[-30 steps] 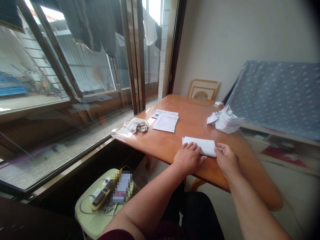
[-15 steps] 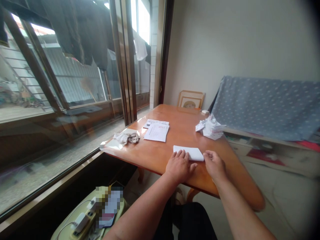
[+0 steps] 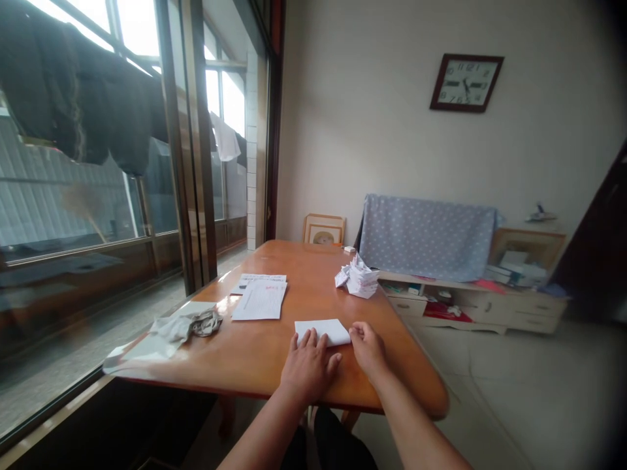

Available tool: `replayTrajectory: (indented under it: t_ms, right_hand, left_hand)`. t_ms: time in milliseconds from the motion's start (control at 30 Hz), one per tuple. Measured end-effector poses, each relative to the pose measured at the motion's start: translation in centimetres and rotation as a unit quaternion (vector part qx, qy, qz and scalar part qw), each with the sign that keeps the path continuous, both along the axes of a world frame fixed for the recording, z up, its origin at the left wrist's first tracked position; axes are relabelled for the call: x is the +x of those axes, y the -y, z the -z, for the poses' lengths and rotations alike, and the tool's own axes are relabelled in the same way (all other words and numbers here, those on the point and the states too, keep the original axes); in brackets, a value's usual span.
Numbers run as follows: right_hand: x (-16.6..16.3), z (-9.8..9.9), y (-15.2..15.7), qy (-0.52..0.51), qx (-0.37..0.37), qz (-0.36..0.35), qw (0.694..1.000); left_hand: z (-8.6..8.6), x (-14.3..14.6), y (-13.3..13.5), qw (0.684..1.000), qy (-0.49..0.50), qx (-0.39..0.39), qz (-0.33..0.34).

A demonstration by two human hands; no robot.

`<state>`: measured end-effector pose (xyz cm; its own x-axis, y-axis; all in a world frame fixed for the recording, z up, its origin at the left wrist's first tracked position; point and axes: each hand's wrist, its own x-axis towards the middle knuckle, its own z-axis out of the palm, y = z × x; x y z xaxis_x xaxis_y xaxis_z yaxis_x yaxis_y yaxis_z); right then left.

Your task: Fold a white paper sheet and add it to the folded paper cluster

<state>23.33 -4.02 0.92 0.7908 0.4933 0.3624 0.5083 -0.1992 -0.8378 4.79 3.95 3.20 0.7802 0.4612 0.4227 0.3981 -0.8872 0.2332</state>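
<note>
One folded white paper [image 3: 324,328], flat rectangle; L hand [image 3: 308,365] open flat on it, R hand [image 3: 367,346] curled at edge, grip unclear.

**Daylight from the left, soft picture with dark corners**

Daylight enters through the tall windows [image 3: 232,104] on the left, and the upper panes blow out to white. The hanging clothes [image 3: 98,111] show against them as dark shapes without detail. The light spreads over the wooden table [image 3: 255,362], leaving a pale glare patch on its left side and a sheen along the near left edge. The far wall [image 3: 372,130] is evenly and mildly lit. The folded white paper [image 3: 323,328] reads bright and featureless. Shadows are soft, and under the table it is dark. The whole picture is slightly soft, so the clock [image 3: 466,82] lacks crisp numerals. Window frames lean toward the left edge, and the right corners fade into black vignetting.
</note>
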Motion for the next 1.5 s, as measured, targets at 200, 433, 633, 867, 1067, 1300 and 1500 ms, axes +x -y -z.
replayTrajectory:
  t_ms: [200,433,633,867,1067,1300,1500]
  right_hand:
    - [-0.1,-0.2,0.0,0.003,0.005,-0.002,1.000]
    - [-0.5,-0.3,-0.2,-0.002,0.017,-0.004,1.000]
    - [-0.7,-0.5,-0.2,-0.012,0.022,-0.010,1.000]
    - [-0.4,-0.2,0.0,-0.061,0.017,-0.042,0.997]
    - [1.4,-2.6,0.1,-0.120,-0.012,-0.129,0.984]
    - [4.6,-5.0,-4.0,-0.061,-0.059,-0.191,0.978]
    - [6.2,-3.4,-7.2,0.011,-0.095,-0.208,0.973]
  left_hand:
    - [0.2,0.1,-0.2,1.000,-0.010,0.011,-0.007]
    - [0.1,-0.1,-0.2,0.999,-0.025,0.014,-0.015]
    - [0.1,-0.2,-0.2,0.999,-0.026,0.017,-0.012]
    - [-0.3,-0.2,-0.2,0.999,-0.043,0.000,-0.005]
    - [-0.6,0.0,-0.3,0.998,-0.056,-0.012,0.007]
    - [-1.1,-0.1,-0.1,0.997,-0.075,-0.028,0.012]
    - [-1.8,-0.2,-0.1,0.994,-0.099,-0.036,0.020]
